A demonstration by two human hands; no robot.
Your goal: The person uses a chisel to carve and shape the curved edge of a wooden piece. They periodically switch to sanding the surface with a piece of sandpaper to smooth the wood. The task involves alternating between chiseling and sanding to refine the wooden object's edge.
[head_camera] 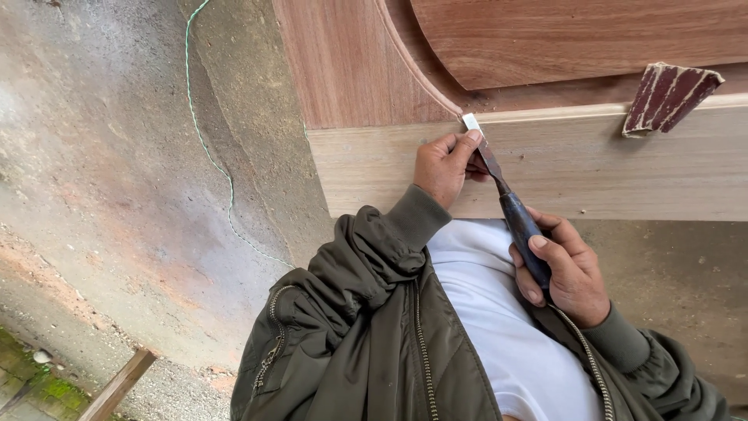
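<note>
The right hand (567, 273) is wrapped tight around the dark handle of a chisel (506, 206), its grip closed on the tool. The left hand (446, 164) rests on the pale wooden board (608, 164), fingertips pinched against the chisel's metal shank close to the blade. The blade tip sits at the board's top edge, right where it meets the curved groove of the reddish wood panel (351, 62). A folded piece of sandpaper (668, 95) lies on that same edge, well apart to the right. A green cord (206, 140) runs across the concrete floor (101, 171)
</note>
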